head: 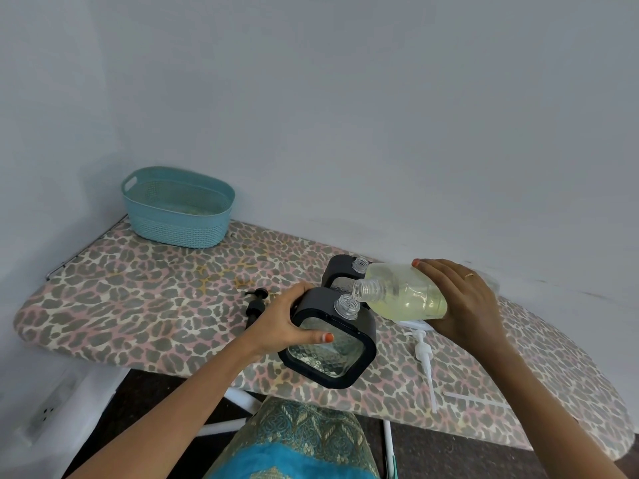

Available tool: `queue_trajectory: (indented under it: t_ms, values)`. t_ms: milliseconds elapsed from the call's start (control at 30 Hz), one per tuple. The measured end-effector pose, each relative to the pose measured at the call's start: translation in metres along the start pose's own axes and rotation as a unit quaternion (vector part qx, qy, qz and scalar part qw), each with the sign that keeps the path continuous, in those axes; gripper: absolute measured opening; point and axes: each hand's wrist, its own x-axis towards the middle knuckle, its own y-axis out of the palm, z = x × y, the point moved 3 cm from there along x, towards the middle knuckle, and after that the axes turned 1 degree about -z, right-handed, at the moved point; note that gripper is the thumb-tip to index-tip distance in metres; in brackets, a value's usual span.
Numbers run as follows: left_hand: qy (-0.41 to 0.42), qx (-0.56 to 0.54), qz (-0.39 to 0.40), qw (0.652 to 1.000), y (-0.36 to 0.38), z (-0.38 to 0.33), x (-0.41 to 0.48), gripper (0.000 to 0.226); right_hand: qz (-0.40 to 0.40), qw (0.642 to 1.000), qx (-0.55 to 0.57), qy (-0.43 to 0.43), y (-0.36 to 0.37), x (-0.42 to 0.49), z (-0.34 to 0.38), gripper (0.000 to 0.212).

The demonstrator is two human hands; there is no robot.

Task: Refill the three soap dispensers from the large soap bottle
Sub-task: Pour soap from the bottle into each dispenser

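The left hand [287,319] grips the side of the front soap dispenser [332,344], with fingers and thumb curled round its black frame. The dispenser stands near the front edge of the ironing board [138,288] and leans a little. The right hand [463,299] holds the large soap bottle [404,292], tipped over on its side. The bottle's mouth is just above the dispenser's small clear neck [346,305], and a thin bit of soap seems to run in.

I think the job now is filling this one. To do it well, tip the big bottle slowly so the soap comes out thin. The neck is small, so the mouth should stay right over it. Hold the dispenser straight and firm so it does not slip. Stop before it gets too full, because the pump needs room.

A second dispenser [340,271] stands just behind, with its top off too. I cannot see a third one. The black pumps [256,302] lie to the left, and a white pump [423,350] lies to the right.

I see no words or labels on anything.
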Motion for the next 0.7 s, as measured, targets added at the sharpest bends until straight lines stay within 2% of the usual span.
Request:
queue_trajectory:
  t_ms: [233, 433, 600, 700]
  values:
    - [-0.009, -0.005, 0.012, 1.0, 0.002, -0.003, -0.003, 0.075, 0.013, 1.0, -0.007, -0.008, 0.006, -0.007, 0.001, 0.067]
    - [-0.014, -0.018, 0.024, 0.999, 0.001, -0.005, -0.006, 0.075, 0.02, 1.0, 0.014, 0.001, 0.006, -0.007, 0.004, 0.06]
    - [-0.018, -0.019, 0.025, 0.999, -0.001, -0.005, -0.005, 0.073, 0.023, 0.998, 0.05, 0.026, 0.008, -0.01, 0.005, 0.064]
    - [-0.01, -0.003, 0.025, 1.0, -0.002, -0.004, -0.001, 0.075, 0.01, 0.994, 0.081, 0.07, 0.008, -0.013, 0.005, 0.061]
